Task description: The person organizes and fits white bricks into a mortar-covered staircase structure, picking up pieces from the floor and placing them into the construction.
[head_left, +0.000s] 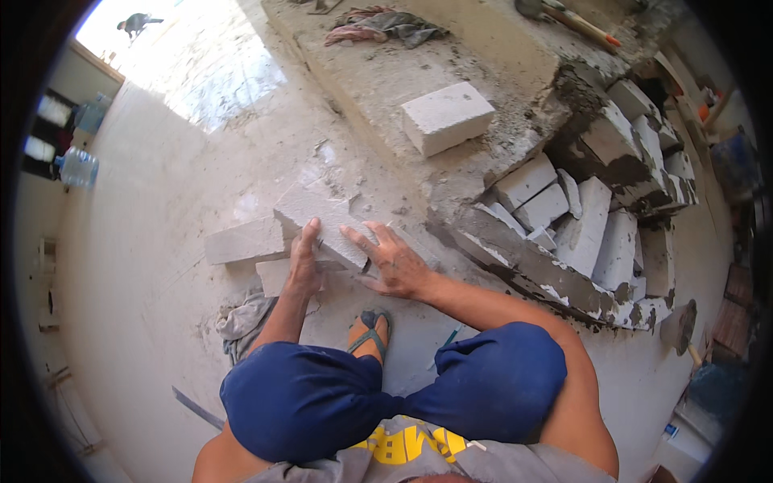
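A white aerated concrete block [324,229] lies tilted in front of me, between my hands. My left hand [304,256] grips its near edge, thumb on the upper face. At the right end, my right hand [396,262] has its fingers on the top face and its thumb lower down by the near corner. Another pale block [245,241] lies to the left, partly under or against the held one. A further block piece [274,274] shows below it, half covered by my left hand and wrist.
A white block [448,121] sits on the raised concrete ledge, with a crumpled rag [385,26] beyond. At right, a mortared low wall [547,282] encloses several blocks [586,221]. A grey cloth [243,322], a long blade [197,406] and a teal pencil-like stick [448,344] lie near my legs.
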The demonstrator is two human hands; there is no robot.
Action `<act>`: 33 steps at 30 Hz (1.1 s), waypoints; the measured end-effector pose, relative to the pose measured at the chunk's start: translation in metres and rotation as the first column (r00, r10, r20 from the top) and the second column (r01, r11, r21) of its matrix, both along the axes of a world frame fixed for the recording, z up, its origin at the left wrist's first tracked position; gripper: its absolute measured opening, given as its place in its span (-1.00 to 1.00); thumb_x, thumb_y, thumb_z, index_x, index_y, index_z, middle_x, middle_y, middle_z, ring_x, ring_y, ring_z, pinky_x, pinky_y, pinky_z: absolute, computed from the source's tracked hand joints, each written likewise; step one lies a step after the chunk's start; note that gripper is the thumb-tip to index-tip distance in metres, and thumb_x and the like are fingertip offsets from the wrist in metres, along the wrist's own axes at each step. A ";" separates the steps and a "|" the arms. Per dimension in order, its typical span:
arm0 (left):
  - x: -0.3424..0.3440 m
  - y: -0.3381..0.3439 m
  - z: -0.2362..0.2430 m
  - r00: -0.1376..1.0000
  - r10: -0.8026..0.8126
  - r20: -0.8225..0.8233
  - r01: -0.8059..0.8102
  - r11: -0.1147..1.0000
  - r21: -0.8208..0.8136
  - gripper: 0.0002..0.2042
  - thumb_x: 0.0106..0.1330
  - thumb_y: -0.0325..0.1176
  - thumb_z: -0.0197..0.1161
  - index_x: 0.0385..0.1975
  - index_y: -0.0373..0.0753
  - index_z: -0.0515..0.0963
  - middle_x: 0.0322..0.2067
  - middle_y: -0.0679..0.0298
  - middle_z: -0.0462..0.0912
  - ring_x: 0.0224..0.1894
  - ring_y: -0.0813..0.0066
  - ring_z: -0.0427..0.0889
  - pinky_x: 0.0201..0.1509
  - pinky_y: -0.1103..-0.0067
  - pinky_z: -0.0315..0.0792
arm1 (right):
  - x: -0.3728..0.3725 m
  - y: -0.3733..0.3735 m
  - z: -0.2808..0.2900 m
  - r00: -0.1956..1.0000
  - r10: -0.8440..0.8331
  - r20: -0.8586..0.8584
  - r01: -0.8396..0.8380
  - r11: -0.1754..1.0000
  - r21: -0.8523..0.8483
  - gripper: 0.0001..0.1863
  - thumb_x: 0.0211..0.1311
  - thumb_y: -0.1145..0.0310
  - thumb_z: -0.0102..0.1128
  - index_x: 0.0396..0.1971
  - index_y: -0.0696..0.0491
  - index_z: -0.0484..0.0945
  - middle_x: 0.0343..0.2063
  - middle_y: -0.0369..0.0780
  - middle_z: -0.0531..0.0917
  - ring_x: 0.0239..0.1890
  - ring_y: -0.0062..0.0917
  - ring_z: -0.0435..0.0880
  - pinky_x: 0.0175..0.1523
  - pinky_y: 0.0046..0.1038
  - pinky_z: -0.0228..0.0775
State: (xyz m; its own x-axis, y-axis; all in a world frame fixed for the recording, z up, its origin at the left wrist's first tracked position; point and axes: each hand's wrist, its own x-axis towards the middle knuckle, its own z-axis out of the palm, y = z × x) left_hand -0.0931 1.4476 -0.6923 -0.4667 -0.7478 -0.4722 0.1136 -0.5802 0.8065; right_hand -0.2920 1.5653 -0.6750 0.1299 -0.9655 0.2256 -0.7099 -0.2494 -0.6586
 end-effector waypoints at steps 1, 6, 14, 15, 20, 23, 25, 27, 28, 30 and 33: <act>0.001 -0.001 -0.010 0.999 0.040 -0.028 -0.041 0.998 -0.036 -0.20 0.35 0.17 0.32 0.38 -0.35 0.34 0.17 0.01 0.56 0.19 0.12 0.63 0.20 0.16 0.60 | -0.002 0.006 0.002 0.999 -0.021 -0.037 0.021 1.000 0.005 0.19 -0.01 0.17 0.65 0.61 -0.28 0.08 0.17 0.12 0.44 0.25 0.05 0.44 0.33 0.01 0.38; 0.018 0.002 -0.015 0.979 0.205 0.015 -0.202 0.974 -0.105 -0.23 0.41 0.20 0.22 0.42 -0.27 0.31 0.27 0.11 0.50 0.30 0.13 0.53 0.37 0.20 0.42 | -0.018 0.036 0.000 0.993 0.029 -0.118 0.009 0.952 0.306 0.16 -0.03 0.12 0.67 0.59 -0.25 0.15 0.23 0.04 0.43 0.33 0.02 0.39 0.33 0.05 0.33; 0.023 -0.007 -0.004 0.922 0.387 -0.016 -0.382 0.902 -0.200 -0.15 0.39 0.31 0.17 0.49 -0.21 0.23 0.32 0.09 0.41 0.34 0.08 0.44 0.39 0.17 0.37 | -0.091 0.113 0.020 0.900 -0.139 0.413 -0.003 0.946 0.325 -0.23 0.20 -0.01 0.50 0.36 -0.03 0.47 -0.05 0.02 0.65 -0.02 -0.14 0.67 0.13 -0.25 0.50; 0.025 -0.011 -0.004 0.918 0.396 -0.033 -0.393 0.892 -0.222 -0.15 0.39 0.30 0.16 0.49 -0.22 0.23 0.33 0.08 0.41 0.35 0.08 0.43 0.40 0.17 0.36 | -0.109 0.127 0.037 0.865 -0.167 0.472 -0.009 0.938 0.347 -0.28 0.22 -0.01 0.48 0.32 -0.01 0.52 -0.10 -0.01 0.68 -0.07 -0.19 0.70 0.09 -0.29 0.52; 0.084 -0.054 -0.008 0.884 0.459 0.093 -0.325 0.743 -0.585 -0.19 0.46 0.21 0.14 0.51 -0.24 0.16 0.36 0.01 0.35 0.41 -0.01 0.39 0.45 0.12 0.35 | -0.233 0.224 0.137 0.612 -0.622 0.488 0.565 0.776 0.281 -0.38 0.29 -0.15 0.38 0.15 -0.01 0.62 -0.25 -0.17 0.71 -0.20 -0.48 0.68 -0.05 -0.35 0.56; 0.098 -0.072 0.005 0.936 0.332 0.113 -0.167 0.704 -0.690 -0.15 0.44 0.22 0.16 0.51 -0.32 0.13 0.35 -0.07 0.37 0.36 -0.07 0.47 0.40 0.10 0.43 | -0.322 0.288 0.144 0.337 -0.930 0.147 0.910 0.362 0.202 -0.39 0.30 -0.13 0.36 0.13 0.05 0.62 -0.16 -0.10 0.74 -0.08 -0.38 0.71 0.03 -0.29 0.55; 0.059 -0.068 0.051 0.997 -0.066 0.049 0.082 0.826 -0.557 -0.15 0.44 0.27 0.13 0.47 -0.34 0.19 0.29 -0.10 0.45 0.28 -0.08 0.56 0.33 0.07 0.51 | -0.393 0.348 0.111 0.082 -0.997 0.004 0.991 0.082 0.110 -0.37 0.31 -0.16 0.29 0.13 0.07 0.61 0.00 0.00 0.74 0.11 -0.19 0.70 0.18 -0.24 0.49; 0.023 -0.068 0.094 0.910 -0.411 0.050 0.385 0.796 -0.468 -0.13 0.41 0.32 0.13 0.40 -0.38 0.26 0.20 -0.11 0.54 0.19 -0.08 0.64 0.28 0.06 0.56 | -0.448 0.376 0.084 -0.064 -0.998 0.010 0.963 -0.059 0.264 -0.31 0.32 -0.22 0.20 0.18 0.07 0.59 0.15 0.07 0.68 0.27 -0.04 0.61 0.33 -0.17 0.40; -0.013 -0.064 0.110 0.852 -0.502 0.150 0.509 0.727 -0.460 -0.09 0.36 0.37 0.15 0.36 -0.43 0.31 0.14 -0.11 0.59 0.12 -0.08 0.68 0.24 0.07 0.59 | -0.474 0.393 0.069 -0.118 -0.990 -0.074 0.952 -0.134 0.275 -0.29 0.33 -0.23 0.18 0.20 0.07 0.59 0.17 0.07 0.67 0.28 -0.04 0.61 0.34 -0.16 0.39; -0.049 -0.067 0.127 0.747 -0.601 0.285 0.663 0.638 -0.392 -0.01 0.23 0.45 0.25 0.26 -0.48 0.42 0.05 -0.05 0.68 0.01 -0.02 0.76 0.13 0.10 0.66 | -0.519 0.397 0.037 -0.182 -0.961 -0.208 0.924 -0.239 0.297 -0.25 0.33 -0.26 0.13 0.24 0.09 0.58 0.21 0.08 0.65 0.29 -0.03 0.60 0.37 -0.13 0.38; -0.137 -0.044 0.159 0.447 -0.740 0.503 0.894 0.346 -0.285 0.04 0.10 0.49 0.33 0.28 -0.44 0.42 0.02 0.01 0.67 0.02 0.09 0.73 0.07 0.21 0.66 | -0.557 0.374 0.016 -0.217 -0.933 -0.286 0.915 -0.297 0.274 -0.18 0.33 -0.29 0.12 0.27 0.14 0.55 0.24 0.10 0.62 0.31 0.00 0.58 0.40 -0.11 0.36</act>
